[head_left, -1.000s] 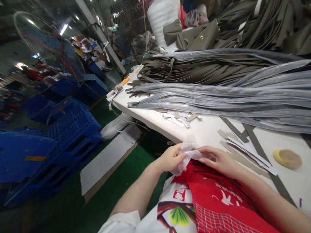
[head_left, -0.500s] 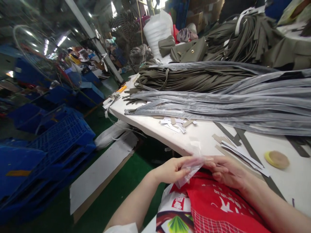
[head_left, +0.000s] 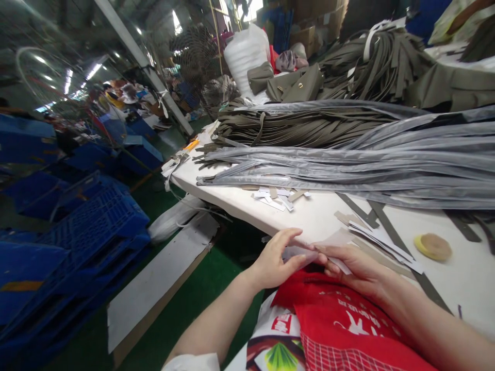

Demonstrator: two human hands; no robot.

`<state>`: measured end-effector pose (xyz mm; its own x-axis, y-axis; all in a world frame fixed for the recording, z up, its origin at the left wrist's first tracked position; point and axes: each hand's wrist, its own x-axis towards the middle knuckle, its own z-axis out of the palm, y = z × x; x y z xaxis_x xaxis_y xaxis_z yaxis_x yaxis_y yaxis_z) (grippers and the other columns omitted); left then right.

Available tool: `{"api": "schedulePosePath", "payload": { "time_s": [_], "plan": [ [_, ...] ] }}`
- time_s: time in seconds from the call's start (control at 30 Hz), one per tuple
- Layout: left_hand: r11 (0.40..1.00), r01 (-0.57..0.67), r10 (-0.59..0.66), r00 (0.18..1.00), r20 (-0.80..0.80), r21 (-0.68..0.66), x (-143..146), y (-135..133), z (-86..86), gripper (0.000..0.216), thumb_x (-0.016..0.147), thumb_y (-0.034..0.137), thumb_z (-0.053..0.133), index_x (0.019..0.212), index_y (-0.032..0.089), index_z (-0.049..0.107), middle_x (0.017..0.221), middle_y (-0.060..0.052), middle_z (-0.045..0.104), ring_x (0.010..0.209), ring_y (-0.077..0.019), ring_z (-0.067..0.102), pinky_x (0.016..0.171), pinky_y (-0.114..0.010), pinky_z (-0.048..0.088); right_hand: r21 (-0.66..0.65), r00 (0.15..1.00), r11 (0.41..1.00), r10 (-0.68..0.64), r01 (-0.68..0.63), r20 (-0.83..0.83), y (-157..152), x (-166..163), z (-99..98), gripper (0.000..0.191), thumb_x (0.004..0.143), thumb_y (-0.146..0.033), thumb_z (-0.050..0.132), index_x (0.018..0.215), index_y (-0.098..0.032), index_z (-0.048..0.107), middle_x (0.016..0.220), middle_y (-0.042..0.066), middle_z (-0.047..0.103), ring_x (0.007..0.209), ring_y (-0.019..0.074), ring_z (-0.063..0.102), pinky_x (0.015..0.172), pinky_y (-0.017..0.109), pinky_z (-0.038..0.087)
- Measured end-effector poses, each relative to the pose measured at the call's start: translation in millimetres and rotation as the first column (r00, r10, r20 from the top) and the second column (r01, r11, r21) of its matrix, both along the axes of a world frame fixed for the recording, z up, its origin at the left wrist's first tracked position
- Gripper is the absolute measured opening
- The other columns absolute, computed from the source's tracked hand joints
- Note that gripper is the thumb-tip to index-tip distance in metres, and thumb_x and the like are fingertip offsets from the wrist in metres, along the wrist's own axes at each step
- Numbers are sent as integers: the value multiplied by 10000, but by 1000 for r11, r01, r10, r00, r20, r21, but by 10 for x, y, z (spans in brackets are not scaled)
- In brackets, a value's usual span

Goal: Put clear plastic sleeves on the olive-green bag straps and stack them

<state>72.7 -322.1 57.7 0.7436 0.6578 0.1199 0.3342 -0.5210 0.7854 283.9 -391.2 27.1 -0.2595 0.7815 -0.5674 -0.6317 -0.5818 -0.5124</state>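
Note:
My left hand and my right hand meet at the near edge of the white table. Both pinch a thin, pale paper strip that lies stretched between them, its right part flat on the table edge. Under my wrists lies a red printed bag on my lap. Just right of my right hand is a small heap of white and tan strips.
Long grey strips and olive-green straps are piled across the table. A yellow tape roll lies at the right. Small white scraps sit mid-table. Blue plastic crates and a white board cover the green floor at the left.
The crumpled pale strip between my hands has been pulled out flat and lowered onto the table edge. My left fingers have spread more. The camera tilted slightly up.

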Motion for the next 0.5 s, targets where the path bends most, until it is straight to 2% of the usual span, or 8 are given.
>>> {"api": "schedulePosePath", "payload": {
  "time_s": [0.07, 0.13, 0.23, 0.3, 0.33, 0.43, 0.5],
  "plan": [
    [1000, 25, -24, 993, 112, -7, 101, -9, 116, 367, 945, 377, 538, 1247, 185, 620, 1429, -149, 523, 1350, -252, 469, 1147, -401, 355, 64, 998, 998, 0, -4, 58, -19, -50, 8, 166, 780, -263, 784, 759, -129, 689, 588, -17, 601, 412, 31, 446, 433, 146, 435],
    [988, 147, -141, 981, 131, -40, 201, -24, 190, 304, 971, 353, 499, 1161, 190, 670, 1406, -138, 548, 1357, -256, 467, 1149, -394, 353, 91, 997, 996, -14, 7, 73, -31, -77, 24, 207, 747, -294, 806, 724, -136, 674, 546, -28, 578, 407, 38, 440, 449, 164, 438],
    [960, 253, -236, 962, 135, -122, 306, -46, 192, 407, 972, 344, 509, 1354, 211, 553, 1430, -131, 533, 1345, -259, 484, 1147, -403, 364, 111, 999, 993, -45, 42, 24, -39, -58, 37, 223, 745, -320, 809, 752, -140, 677, 480, -49, 521, 410, 43, 436, 453, 156, 414],
    [962, 220, -187, 963, 196, -161, 337, -49, 165, 524, 972, 359, 512, 1468, 226, 408, 1493, -136, 465, 1331, -255, 498, 1139, -413, 378, 137, 998, 988, -69, 67, 9, -50, -13, 31, 217, 784, -325, 782, 780, -133, 681, 498, -43, 534, 408, 38, 430, 439, 149, 387],
    [964, 200, -157, 960, 231, -174, 347, -44, 158, 516, 980, 367, 497, 1467, 227, 399, 1515, -136, 435, 1336, -253, 494, 1136, -413, 382, 143, 997, 987, -79, 77, 6, -58, 13, 25, 216, 797, -323, 772, 778, -129, 678, 514, -38, 544, 409, 35, 431, 438, 150, 383],
    [962, 215, -175, 958, 226, -166, 396, -12, 162, 351, 993, 378, 465, 1264, 200, 602, 1530, -125, 410, 1382, -256, 443, 1157, -396, 352, 139, 996, 986, -91, 88, 19, -84, 68, 8, 242, 803, -336, 771, 761, -123, 665, 557, -29, 567, 418, 33, 446, 452, 161, 397],
    [950, 273, -251, 957, 148, -153, 464, 17, 161, 327, 995, 362, 459, 1183, 190, 665, 1459, -120, 501, 1380, -241, 446, 1165, -375, 339, 141, 996, 987, -79, 71, 45, -96, 71, 1, 263, 785, -355, 789, 780, -121, 670, 587, -21, 589, 427, 33, 465, 466, 165, 414]
  ]
}}
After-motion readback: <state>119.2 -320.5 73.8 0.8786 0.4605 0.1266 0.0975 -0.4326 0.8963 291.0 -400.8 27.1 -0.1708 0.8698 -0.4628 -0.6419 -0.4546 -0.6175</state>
